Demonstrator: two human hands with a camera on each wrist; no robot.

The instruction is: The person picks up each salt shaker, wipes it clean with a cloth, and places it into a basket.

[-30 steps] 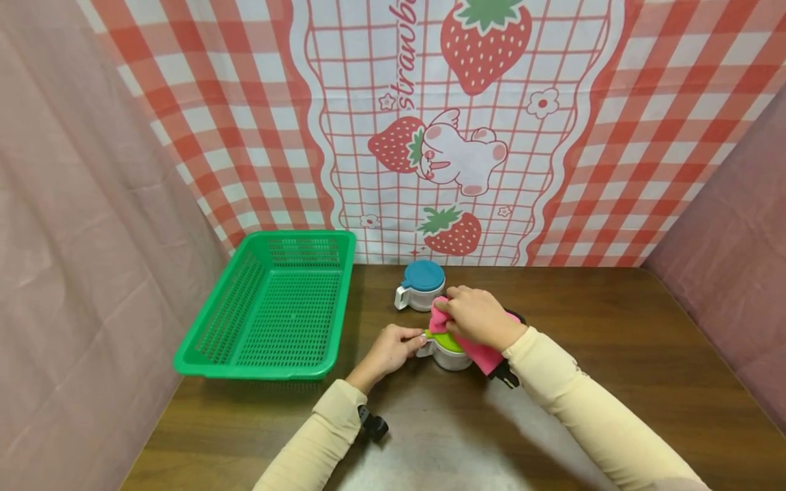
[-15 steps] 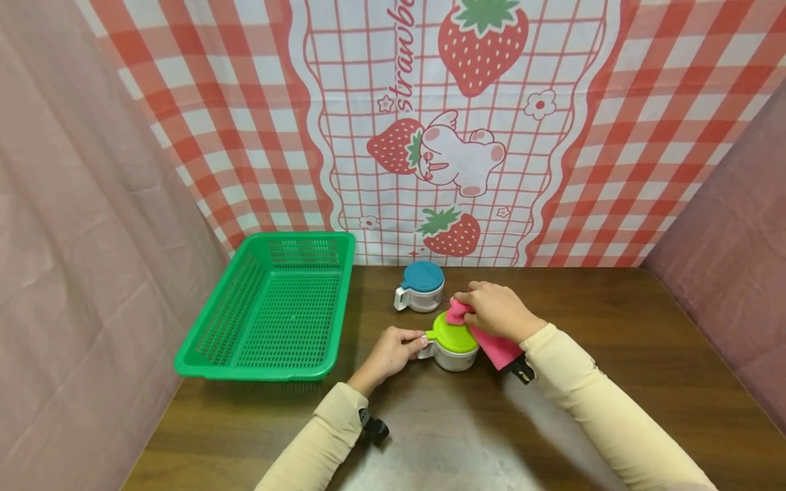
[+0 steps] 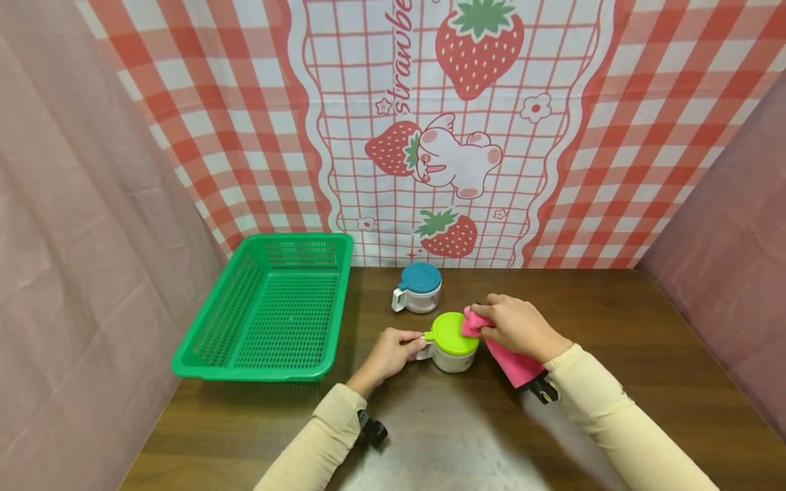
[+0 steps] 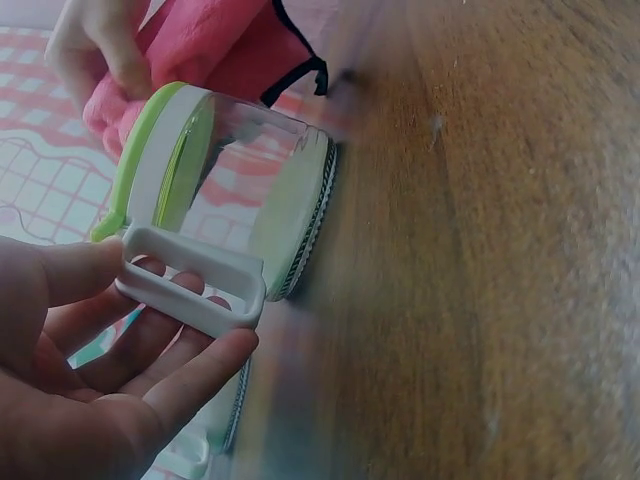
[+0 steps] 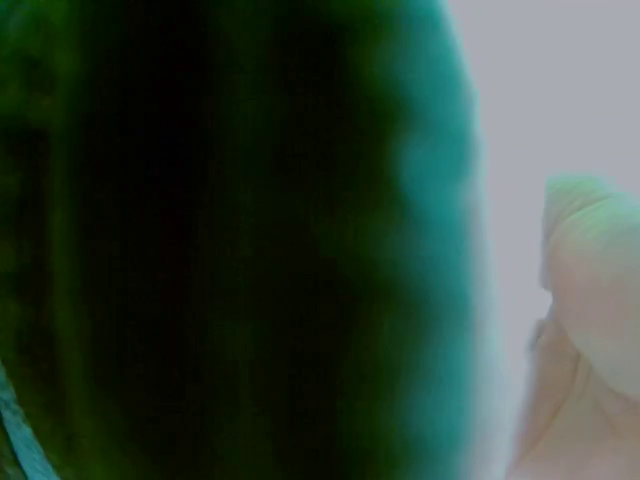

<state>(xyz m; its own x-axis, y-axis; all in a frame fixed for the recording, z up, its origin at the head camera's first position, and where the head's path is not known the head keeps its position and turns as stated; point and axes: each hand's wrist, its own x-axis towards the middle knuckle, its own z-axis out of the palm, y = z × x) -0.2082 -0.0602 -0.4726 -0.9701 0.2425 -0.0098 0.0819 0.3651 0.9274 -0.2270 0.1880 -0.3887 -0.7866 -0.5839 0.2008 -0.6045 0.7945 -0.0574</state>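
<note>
A clear jar with a lime-green lid and a white side handle stands upright on the table. My left hand pinches that handle, thumb near the lid's tab and fingers curled round it in the left wrist view. A pink cloth with dark edging hangs from my right hand, its bunched part pressed to the lid's right edge. In the right wrist view a dark blurred mass covers most of the picture, beside part of my right hand.
Behind the green-lidded jar stands a similar jar with a blue lid. A green perforated basket sits at the left on the wooden table. A checked strawberry curtain hangs along the table's back edge.
My right hand has slid rightward with the pink cloth, from over the green lid to its right edge, uncovering most of it. My left hand has kept its grip on the handle.
</note>
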